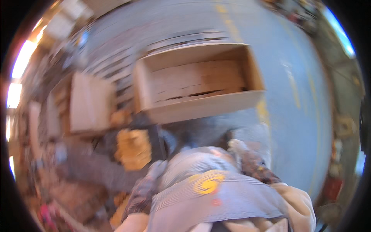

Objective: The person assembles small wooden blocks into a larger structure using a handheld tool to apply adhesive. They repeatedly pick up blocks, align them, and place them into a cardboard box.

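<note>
A large open cardboard box [201, 106] stands in front of me, its inside showing only bare brown walls and bottom. My left hand [157, 169], in a pale glove, hangs at my left side beside a dark-edged container holding a stack of yellow-orange pieces [133, 149]. On the other side, my right hand [236, 146], also in a pale glove, is close to my body, a little short of the box's near wall. Motion blur smears the fingers of both hands, and I make out nothing held in either. A grey apron [239, 195] covers my front.
Wooden pallet slats [112, 63] lie under and behind the box. Another cardboard box [91, 102] stands to the left, near cluttered goods. Grey floor [290, 127] with yellow lines runs along the right. A red object [333, 188] sits at the far right.
</note>
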